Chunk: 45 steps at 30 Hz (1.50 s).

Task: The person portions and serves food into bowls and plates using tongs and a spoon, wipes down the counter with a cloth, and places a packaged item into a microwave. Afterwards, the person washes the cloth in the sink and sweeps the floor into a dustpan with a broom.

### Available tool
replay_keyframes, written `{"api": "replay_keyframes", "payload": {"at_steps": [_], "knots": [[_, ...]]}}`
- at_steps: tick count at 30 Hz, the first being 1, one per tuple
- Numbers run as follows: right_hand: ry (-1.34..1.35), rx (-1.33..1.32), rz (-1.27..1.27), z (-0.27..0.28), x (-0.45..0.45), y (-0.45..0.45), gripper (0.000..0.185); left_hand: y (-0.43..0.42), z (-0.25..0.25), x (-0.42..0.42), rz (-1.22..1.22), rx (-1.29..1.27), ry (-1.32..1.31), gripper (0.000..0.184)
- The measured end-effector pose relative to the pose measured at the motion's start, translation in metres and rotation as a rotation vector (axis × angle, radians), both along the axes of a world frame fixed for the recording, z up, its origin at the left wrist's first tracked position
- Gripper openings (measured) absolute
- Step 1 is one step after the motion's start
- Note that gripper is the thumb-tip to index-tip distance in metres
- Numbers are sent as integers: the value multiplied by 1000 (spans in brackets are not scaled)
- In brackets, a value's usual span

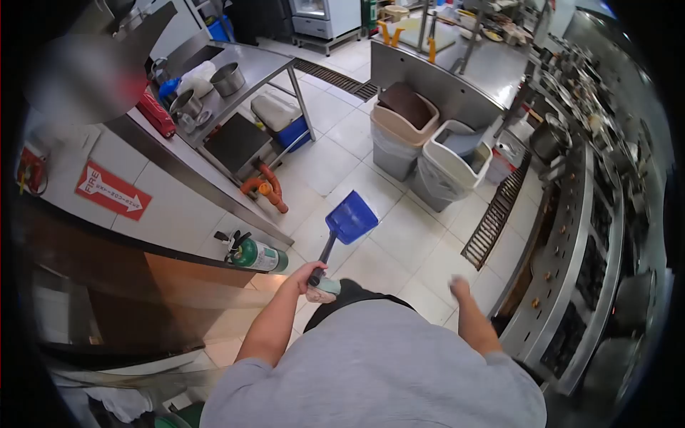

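Observation:
My left hand (309, 274) is closed around the dark handle of a blue dustpan (352, 218). The dustpan's blade points forward and sits over the white tiled floor; I cannot tell whether it touches the tiles. A pale green and whitish bundle, perhaps a cloth (325, 286), is at the same hand, just below the handle. Out to the right of my body hangs my right hand (460, 287), small and smeared by motion. No object shows in it, and its fingers cannot be made out.
A green fire extinguisher (258, 255) stands at left, near orange pipes (267, 188). Ahead are two lined trash bins (404, 132) by a steel counter (492, 75). A floor drain grate (497, 212) and a stove (564, 278) run along the right. A steel table (267, 63) holds pots.

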State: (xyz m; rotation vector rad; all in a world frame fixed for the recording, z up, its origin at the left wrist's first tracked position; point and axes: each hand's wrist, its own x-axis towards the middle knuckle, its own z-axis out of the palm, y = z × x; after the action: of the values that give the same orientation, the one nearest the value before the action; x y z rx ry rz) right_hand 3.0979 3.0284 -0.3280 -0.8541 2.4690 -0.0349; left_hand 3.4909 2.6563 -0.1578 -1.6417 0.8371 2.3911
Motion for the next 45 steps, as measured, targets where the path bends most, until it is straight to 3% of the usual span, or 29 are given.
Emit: {"api": "replay_keyframes", "payload": {"at_steps": [2,3,5,8,10,13,15,19,21,23,24,27,29,30,33,35,37,39,41,42,45], "knots": [[56,-411,1,61,-66,-138,34,-27,11,-18,-11,-9,-38,24],[-142,-376,-121,72,-103,-206,40,-48,14,-28,-21,-23,-51,24],[-141,-635,-88,120,-132,-305,40,-89,9,-45,-39,-35,-30,24],[-291,-714,-68,169,-142,-393,37,-154,11,-75,-70,-3,-66,24],[-145,-694,128,156,-139,-409,36,-198,15,-104,-68,-1,-66,25],[-660,-325,-109,136,-123,-405,37,-262,1,-143,-92,33,-46,27],[-853,-112,-233,120,-124,-386,35,-310,10,-185,-100,80,-84,27],[-907,-1,-584,119,-149,-383,28,-398,10,-255,-119,-55,-86,24],[-964,15,-673,108,-186,-412,26,-441,-2,-286,-67,38,-104,24],[-983,-22,-593,113,-220,-477,22,-482,4,-317,-14,110,-106,24],[-999,-45,-551,117,-235,-521,22,-500,-3,-327,-10,10,-122,26],[-1015,-271,-181,160,-277,-685,19,-547,10,-365,13,46,-94,25],[-984,-342,-102,167,-296,-795,24,-576,35,-386,46,40,-80,25],[-773,-411,119,172,-302,-845,30,-592,49,-394,63,46,-76,26],[-814,-550,215,254,-303,-974,34,-649,36,-413,57,-40,-36,25],[-875,-602,274,277,-309,-1034,34,-695,30,-429,41,-29,-20,24],[-959,-596,263,285,-318,-1064,34,-741,36,-450,31,98,-17,23],[-1037,-553,222,296,-335,-1083,33,-794,23,-475,4,51,-7,24],[-1082,-502,60,319,-357,-1091,34,-837,39,-504,-48,-28,-42,25],[-1099,-509,-15,323,-370,-1094,34,-872,9,-508,-97,66,-26,26],[-1103,-607,-227,340,-418,-1101,34,-944,31,-562,-148,92,-86,28]]}}
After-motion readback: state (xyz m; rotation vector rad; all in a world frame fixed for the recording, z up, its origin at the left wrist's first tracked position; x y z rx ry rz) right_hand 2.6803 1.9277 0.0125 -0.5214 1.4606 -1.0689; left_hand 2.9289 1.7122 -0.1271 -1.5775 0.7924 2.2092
